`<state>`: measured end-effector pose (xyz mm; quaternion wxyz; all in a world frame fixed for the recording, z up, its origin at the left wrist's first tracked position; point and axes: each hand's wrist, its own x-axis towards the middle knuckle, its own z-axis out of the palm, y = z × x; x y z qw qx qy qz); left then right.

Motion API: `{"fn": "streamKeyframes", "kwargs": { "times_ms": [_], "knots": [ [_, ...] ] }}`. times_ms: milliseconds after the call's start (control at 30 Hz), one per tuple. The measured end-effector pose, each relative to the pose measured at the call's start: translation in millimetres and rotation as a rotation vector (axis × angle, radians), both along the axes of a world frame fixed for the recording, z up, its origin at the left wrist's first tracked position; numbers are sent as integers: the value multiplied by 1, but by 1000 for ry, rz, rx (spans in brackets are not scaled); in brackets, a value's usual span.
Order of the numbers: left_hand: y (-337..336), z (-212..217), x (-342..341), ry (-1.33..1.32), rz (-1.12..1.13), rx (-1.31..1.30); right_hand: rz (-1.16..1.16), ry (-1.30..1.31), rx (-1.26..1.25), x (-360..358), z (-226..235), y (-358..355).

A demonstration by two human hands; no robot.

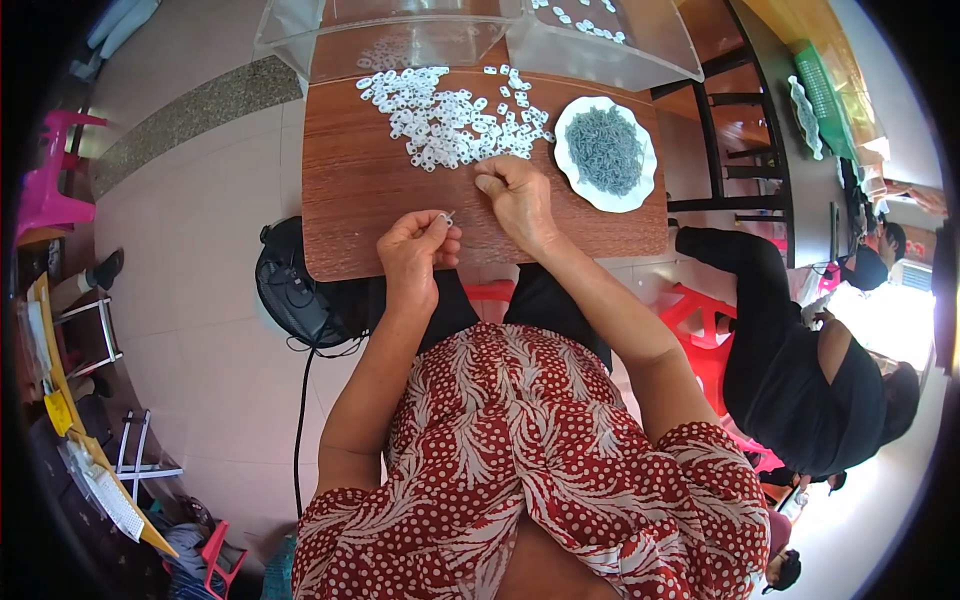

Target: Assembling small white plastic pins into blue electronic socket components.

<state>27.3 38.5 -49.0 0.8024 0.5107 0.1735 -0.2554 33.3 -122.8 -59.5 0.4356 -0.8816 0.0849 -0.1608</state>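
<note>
My left hand (410, 258) is closed near the front of the brown table, thumb and fingers pinching a small white plastic piece (446, 220). A thin dark tip shows at that piece. My right hand (520, 203) is curled at the near edge of a loose pile of small white two-holed plastic pieces (440, 120). Its thumb and forefinger are pressed together, and whatever lies between them is too small to make out. To the right of that hand sits a white scalloped plate (638, 196), heaped with small grey screw-like plugs (604, 150).
Clear plastic bins (400, 40) stand along the table's far edge, and one has white pieces in it. A dark bag (290, 280) hangs by the table's left side. Red stools (695, 325) and a person in black (800, 380) are at the right.
</note>
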Motion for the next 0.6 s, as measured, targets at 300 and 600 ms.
{"fn": "streamKeyframes", "kwargs": {
  "times_ms": [300, 600],
  "knots": [
    [4, 0, 9, 2, 13, -35, -150, -176, -344, 40, -12, -33],
    [0, 2, 13, 26, 12, -66, -16, -38, -460, 67, -12, -35]
  ]
}}
